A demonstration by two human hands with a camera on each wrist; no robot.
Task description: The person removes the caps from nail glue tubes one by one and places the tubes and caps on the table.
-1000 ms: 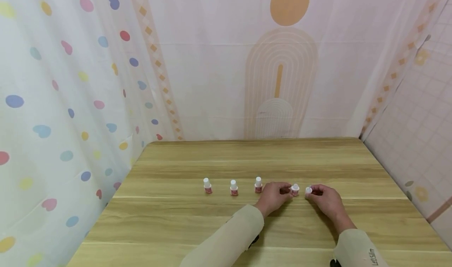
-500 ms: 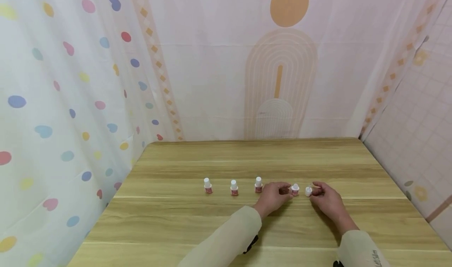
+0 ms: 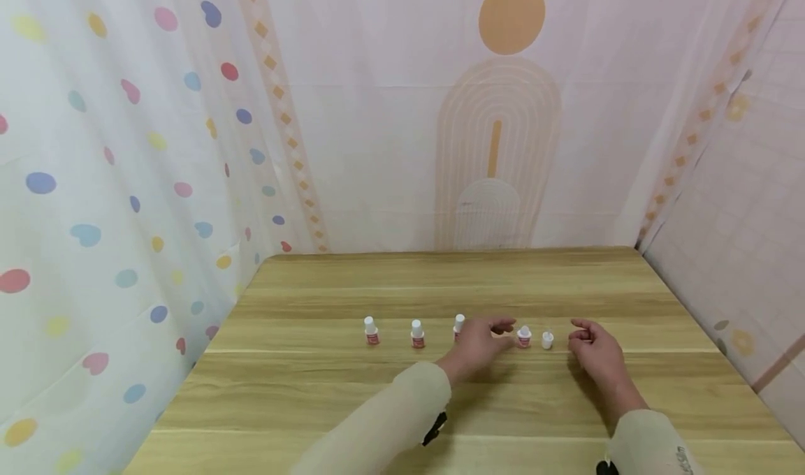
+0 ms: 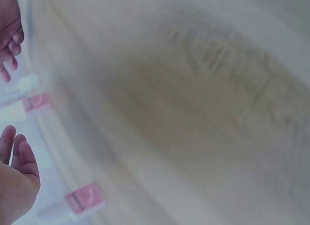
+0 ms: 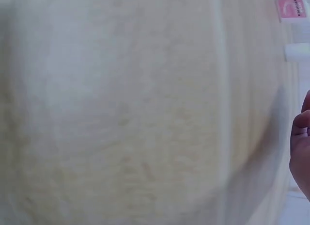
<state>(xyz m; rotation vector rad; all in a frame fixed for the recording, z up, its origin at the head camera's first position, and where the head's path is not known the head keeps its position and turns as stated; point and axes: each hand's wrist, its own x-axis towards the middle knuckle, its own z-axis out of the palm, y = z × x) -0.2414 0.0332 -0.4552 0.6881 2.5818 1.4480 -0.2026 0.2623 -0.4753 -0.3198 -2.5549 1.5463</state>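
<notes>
An uncapped small bottle (image 3: 524,338) with a pink label stands upright on the table. Just right of it, its white cap (image 3: 547,341) rests upside down, a thin clear stem pointing up. My left hand (image 3: 476,344) is beside the bottle's left side, fingers relaxed and apart from it, holding nothing. To the right of the cap, my right hand (image 3: 600,355) has loosely bent fingers and nothing in them. The left wrist view shows the bottle (image 4: 36,103) beyond my left fingers. In the right wrist view, the cap (image 5: 298,52) lies beyond my right fingertips.
Three capped bottles stand in a row to the left: one at the far left (image 3: 372,332), a middle one (image 3: 418,334), and a third (image 3: 459,327) partly hidden behind my left hand. Patterned curtains (image 3: 377,147) hang round the wooden table (image 3: 352,405).
My right hand has let go of the white cap, left it on the table and drawn back to the right. My left hand has come away from the uncapped bottle, slightly leftward.
</notes>
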